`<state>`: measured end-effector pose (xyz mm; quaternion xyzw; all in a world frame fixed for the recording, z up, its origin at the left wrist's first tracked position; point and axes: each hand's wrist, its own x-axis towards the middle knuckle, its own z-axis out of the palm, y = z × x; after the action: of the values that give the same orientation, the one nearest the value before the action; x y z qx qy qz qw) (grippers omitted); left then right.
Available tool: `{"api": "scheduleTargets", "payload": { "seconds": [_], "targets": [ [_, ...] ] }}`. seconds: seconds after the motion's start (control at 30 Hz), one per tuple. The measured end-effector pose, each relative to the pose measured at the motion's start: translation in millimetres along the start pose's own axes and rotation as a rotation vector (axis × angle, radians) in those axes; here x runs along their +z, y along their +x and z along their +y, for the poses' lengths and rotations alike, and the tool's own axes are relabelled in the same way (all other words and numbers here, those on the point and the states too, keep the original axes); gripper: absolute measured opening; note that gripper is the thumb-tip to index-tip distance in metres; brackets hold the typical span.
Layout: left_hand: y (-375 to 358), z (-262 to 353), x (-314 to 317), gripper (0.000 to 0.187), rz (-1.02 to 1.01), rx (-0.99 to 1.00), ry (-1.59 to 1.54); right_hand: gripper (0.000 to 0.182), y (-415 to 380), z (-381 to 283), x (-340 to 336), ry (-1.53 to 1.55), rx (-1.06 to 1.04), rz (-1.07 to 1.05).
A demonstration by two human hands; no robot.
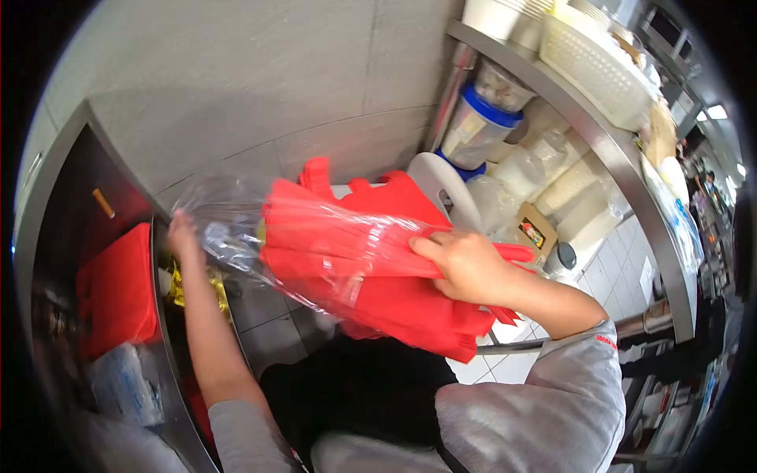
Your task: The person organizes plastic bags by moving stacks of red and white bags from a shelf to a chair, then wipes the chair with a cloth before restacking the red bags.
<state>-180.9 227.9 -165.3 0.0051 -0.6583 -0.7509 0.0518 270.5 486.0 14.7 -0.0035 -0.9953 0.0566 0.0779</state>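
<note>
My right hand [465, 266] is closed on a bundle of folded red fabric bags [315, 244], thumb on top, in the middle of the head view. A clear plastic bag [229, 229] covers part of the bundle and stretches out to the left. At its far left end, my left hand [182, 234] has its fingers closed on the thin plastic, slightly blurred. More red fabric bags [402, 205] with handle loops lie under and behind the bundle, over a pale chair-like back [445, 189].
To the left, a metal shelf unit [118, 150] holds a red folded stack [122, 292] and a plastic packet [130, 382]. At right, a steel shelf [583, 102] carries a white basket [595, 67]. Blue-lidded tubs [481, 126] stand below it, near a small cardboard box [536, 229].
</note>
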Motion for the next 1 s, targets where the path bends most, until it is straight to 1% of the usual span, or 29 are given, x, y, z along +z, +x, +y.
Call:
{"api": "scheduleTargets", "payload": {
  "seconds": [0.03, 0.1, 0.13, 0.17, 0.2, 0.27, 0.3, 0.37, 0.4, 0.47, 0.53, 0.6, 0.63, 0.7, 0.77, 0.83, 0.87, 0.9, 0.97, 1.0],
  "targets": [
    [15.2, -10.2, -18.0, 0.032, 0.008, -0.005, -0.023, 0.048, -5.7, 4.2, -10.2, 0.011, 0.037, -0.019],
    [30.2, -20.2, -49.4, 0.034, 0.073, 0.028, 0.112, 0.048, -15.9, 15.1, -32.6, 0.036, 0.105, -0.052],
    [35.5, -27.1, -64.9, 0.035, 0.112, 0.057, 0.067, 0.049, -21.7, 24.0, -43.9, 0.026, 0.109, -0.027],
    [36.2, -32.8, -76.8, 0.037, 0.157, 0.084, 0.023, 0.05, -28.5, 33.9, -50.6, -0.001, 0.165, -0.005],
    [28.5, -28.5, -85.0, 0.037, 0.175, 0.073, 0.17, 0.051, -31.1, 40.6, -62.4, -0.04, 0.116, 0.05],
    [5.4, -11.8, -99.7, 0.037, 0.215, 0.049, 0.473, 0.045, -31.4, 41.2, -87.7, -0.148, 0.158, 0.0],
    [-5.3, -11.4, -100.0, 0.036, 0.23, 0.108, 0.626, 0.042, -30.6, 40.0, -95.9, -0.195, 0.112, 0.039],
    [-31.8, -10.9, -95.7, 0.036, 0.257, 0.229, 0.932, 0.039, -23.6, 41.3, -107.9, -0.348, 0.066, 0.041],
    [-51.3, -7.8, -87.5, 0.032, 0.368, 0.173, 1.053, 0.035, -19.0, 38.1, -114.2, -0.436, 0.028, 0.009],
    [-102.0, -12.4, -87.6, 0.033, 0.373, 0.165, 0.986, 0.026, -4.9, 29.1, -125.2, -0.625, -0.039, -0.053],
    [-136.2, -40.1, -99.5, 0.039, 0.364, -0.047, 0.928, 0.016, 11.4, 25.6, -128.0, -0.68, -0.125, -0.078],
    [-184.8, -73.8, -118.8, 0.051, 0.262, -0.052, 0.935, 0.002, 32.3, 21.1, -127.3, -0.741, -0.228, -0.11],
    [-210.0, -72.5, -126.4, 0.055, 0.16, -0.219, 1.012, 0.003, 43.9, 19.4, -125.2, -0.777, -0.259, -0.142],
    [-234.8, -163.5, -184.2, 0.05, 0.13, 0.057, 0.962, 0.006, 69.5, 17.5, -114.2, -0.849, -0.327, -0.207],
    [-273.7, -156.2, -196.5, 0.045, 0.101, -0.142, 0.98, 0.009, 96.8, 15.5, -91.6, -0.906, -0.419, -0.283],
    [-294.2, -160.8, -217.9, 0.046, 0.086, -0.186, 0.736, 0.009, 125.1, 8.0, -62.5, -1.012, -0.496, -0.351],
    [-302.9, -162.0, -224.8, 0.046, 0.08, -0.207, 0.615, 0.01, 139.0, 11.5, -42.9, -1.068, -0.52, -0.282],
    [-312.3, -152.3, -219.7, 0.043, 0.058, -0.112, 0.535, 0.011, 155.8, 18.8, -22.6, -1.127, -0.545, -0.208],
    [-331.8, -113.2, -204.6, 0.038, 0.006, 0.088, 0.381, 0.015, 191.2, 32.1, 19.5, -1.076, -0.56, -0.188],
    [-338.3, -108.5, -208.1, 0.04, 0.057, 0.12, 0.449, 0.017, 201.9, 35.3, 41.1, -1.084, -0.537, -0.216]
  ]
}}
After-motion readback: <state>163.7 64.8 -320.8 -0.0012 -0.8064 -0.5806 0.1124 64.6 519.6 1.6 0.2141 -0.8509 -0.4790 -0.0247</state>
